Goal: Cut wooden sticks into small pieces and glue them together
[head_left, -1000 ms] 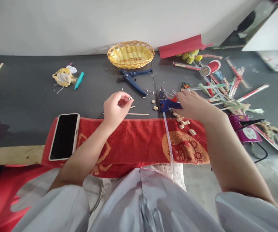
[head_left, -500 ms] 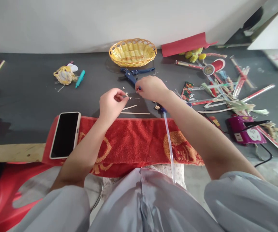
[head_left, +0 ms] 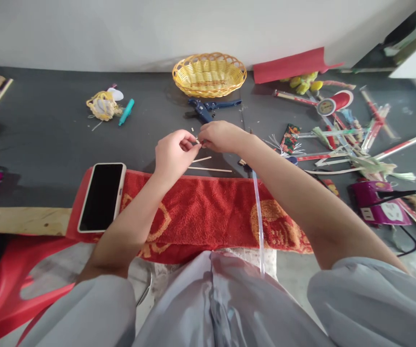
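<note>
- Through my feed, my left hand point(head_left: 174, 153) pinches a pale bit point(head_left: 197, 141).
- My right hand point(head_left: 224, 137) curls beside it; its grip I can't tell.
- Sticks point(head_left: 209, 169) lie near.

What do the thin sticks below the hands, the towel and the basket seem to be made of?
Sticks: probably bare wood, matt, judging by their pale colour; no grain can be made out.
Towel: soft, matt fabric, likely cotton, from its fuzzy pile.
Basket: woven strips with a slight sheen; plastic or varnished cane, I can't tell which.
</note>
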A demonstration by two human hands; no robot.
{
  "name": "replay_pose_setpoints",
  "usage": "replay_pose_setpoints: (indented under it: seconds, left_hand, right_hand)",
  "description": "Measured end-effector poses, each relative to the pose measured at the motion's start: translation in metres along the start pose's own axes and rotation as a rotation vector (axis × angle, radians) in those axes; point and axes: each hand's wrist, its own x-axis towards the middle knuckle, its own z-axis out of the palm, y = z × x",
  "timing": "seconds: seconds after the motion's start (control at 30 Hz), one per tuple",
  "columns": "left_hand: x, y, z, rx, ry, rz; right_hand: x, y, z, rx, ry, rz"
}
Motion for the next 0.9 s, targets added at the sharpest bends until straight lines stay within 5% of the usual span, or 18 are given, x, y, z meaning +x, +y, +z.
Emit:
replay_pose_setpoints:
  seconds: [0.23,0.47,0.9]
  left_hand:
    - [-0.006,0.01,-0.003,-0.034,0.072,0.145]
    - [-0.017,0.016,-0.004,0.045,0.179,0.4]
    - [-0.018,0.014,-0.002,0.283,0.289,0.682]
  right_hand:
    - [-0.026,-0.01,-0.011,0.599,0.494,0.225]
    - [-0.059,-0.047,-0.009,1.242,0.689,0.312]
    - [-0.055,-0.055,0.011,1.35,0.788,0.255]
